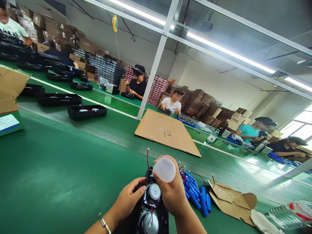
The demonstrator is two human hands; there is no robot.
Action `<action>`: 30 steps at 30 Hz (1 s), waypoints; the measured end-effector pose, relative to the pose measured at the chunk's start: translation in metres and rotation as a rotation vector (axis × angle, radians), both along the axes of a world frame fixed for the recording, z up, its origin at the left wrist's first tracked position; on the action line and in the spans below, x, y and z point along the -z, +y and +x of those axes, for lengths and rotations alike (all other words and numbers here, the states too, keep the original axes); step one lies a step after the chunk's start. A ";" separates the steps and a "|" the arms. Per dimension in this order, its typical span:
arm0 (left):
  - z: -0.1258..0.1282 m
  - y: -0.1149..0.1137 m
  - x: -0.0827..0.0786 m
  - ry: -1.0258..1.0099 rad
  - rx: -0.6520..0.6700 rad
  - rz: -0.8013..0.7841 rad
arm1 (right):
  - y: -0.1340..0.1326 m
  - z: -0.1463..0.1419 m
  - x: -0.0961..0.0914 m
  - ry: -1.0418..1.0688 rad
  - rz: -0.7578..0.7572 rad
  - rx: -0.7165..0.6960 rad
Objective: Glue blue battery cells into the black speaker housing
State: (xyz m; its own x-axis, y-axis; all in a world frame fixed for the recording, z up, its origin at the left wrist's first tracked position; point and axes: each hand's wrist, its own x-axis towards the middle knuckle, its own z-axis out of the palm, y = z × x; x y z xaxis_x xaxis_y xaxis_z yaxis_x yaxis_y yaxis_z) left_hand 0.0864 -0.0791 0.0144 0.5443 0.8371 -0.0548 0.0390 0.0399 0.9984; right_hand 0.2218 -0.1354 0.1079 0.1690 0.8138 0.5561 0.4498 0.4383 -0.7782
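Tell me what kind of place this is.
Most likely an electronics assembly line in a factory. A long green conveyor belt carries black speaker housings, other workers sit along the far side, and stacked cardboard cartons line the wall.

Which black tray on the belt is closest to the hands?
The tray with red wires inside, nearest the flat cardboard sheet. The other trays sit farther left and back, away from the left hand and right hand.
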 end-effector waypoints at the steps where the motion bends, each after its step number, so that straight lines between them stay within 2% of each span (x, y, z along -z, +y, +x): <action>1: 0.000 0.000 0.000 0.002 0.008 0.005 | -0.001 0.001 0.001 -0.001 -0.004 0.007; 11: 0.002 0.001 0.005 -0.013 0.025 0.000 | -0.005 0.005 0.005 0.048 -0.033 0.019; 23: 0.005 0.000 0.001 -0.077 -0.046 -0.073 | -0.005 0.012 0.005 0.059 -0.009 0.045; 30: 0.005 0.000 0.000 -0.071 -0.025 -0.066 | -0.004 0.017 0.007 0.116 -0.005 0.024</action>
State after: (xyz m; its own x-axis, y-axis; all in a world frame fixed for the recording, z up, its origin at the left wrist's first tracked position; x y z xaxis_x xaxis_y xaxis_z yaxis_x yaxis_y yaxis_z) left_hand 0.0912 -0.0787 0.0140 0.5276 0.8464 -0.0720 -0.0339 0.1056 0.9938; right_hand 0.2392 -0.1393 0.1007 0.2516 0.8117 0.5271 0.3665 0.4241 -0.8281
